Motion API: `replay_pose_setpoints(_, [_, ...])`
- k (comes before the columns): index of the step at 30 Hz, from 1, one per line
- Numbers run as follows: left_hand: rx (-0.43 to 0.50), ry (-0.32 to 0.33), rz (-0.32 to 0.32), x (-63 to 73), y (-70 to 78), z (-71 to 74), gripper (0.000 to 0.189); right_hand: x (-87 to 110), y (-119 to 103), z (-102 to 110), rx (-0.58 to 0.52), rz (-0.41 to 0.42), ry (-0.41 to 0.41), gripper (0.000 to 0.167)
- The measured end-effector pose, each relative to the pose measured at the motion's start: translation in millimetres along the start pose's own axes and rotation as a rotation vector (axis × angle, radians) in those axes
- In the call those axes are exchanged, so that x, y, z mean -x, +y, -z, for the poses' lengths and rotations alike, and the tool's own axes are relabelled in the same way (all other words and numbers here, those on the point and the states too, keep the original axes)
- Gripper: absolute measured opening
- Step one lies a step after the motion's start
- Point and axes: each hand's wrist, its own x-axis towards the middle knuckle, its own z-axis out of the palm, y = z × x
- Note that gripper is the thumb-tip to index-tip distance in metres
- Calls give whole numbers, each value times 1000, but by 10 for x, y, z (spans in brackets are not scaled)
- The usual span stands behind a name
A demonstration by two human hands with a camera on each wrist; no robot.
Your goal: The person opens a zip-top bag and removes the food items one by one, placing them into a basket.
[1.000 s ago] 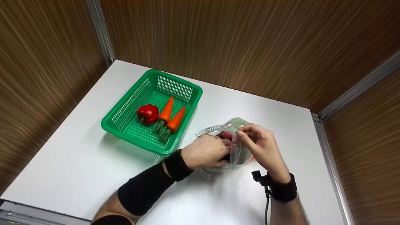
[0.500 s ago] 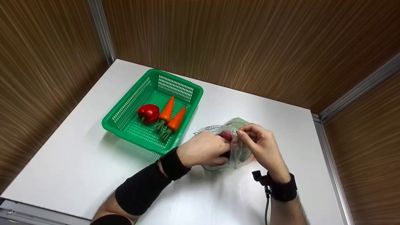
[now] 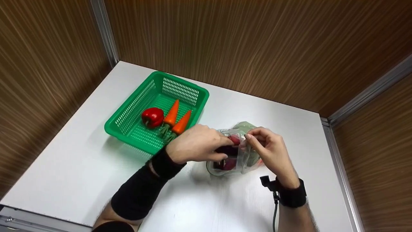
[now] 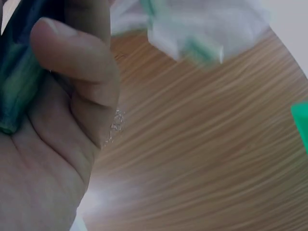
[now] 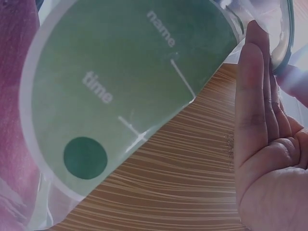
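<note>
My left hand (image 3: 198, 143) is at the mouth of a clear zip bag (image 3: 246, 159) and grips an eggplant (image 3: 229, 150) by its stem end. In the left wrist view the eggplant's dark body and green cap (image 4: 19, 84) lie along the palm, behind the bent thumb. My right hand (image 3: 270, 149) pinches the rim of the bag between thumb and fingers. Through the plastic show a red thing (image 3: 234, 139) and a purplish one (image 3: 229, 164). Close up in the right wrist view, the bag's green label (image 5: 130, 72) reads "name" and "time".
A green plastic basket (image 3: 109, 127) stands left of the bag, behind my left hand. It holds a red bell pepper (image 3: 153, 117) and two carrots (image 3: 172, 113) with green tops. Wood-grain panels (image 3: 219, 42) border the white table (image 3: 96, 180).
My left hand has drawn back leftward out of the bag, with the eggplant in its grip and more of it showing. The right hand stays at the bag's rim.
</note>
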Motion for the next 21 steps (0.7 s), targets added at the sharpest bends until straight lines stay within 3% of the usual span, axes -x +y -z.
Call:
replay_pose_setpoints(7, [132,16,30,196,-173,216,33,-2,0,18,-9,-21,15,8])
replay_pose_setpoints(16, [205,187,70,526,-382,491,30,-4,-19,29,-19,-18,20,9])
replay_pose_setpoints(21, [179,286,120,659,-470,569,33,-1,-16,27,-25,-20,32,9])
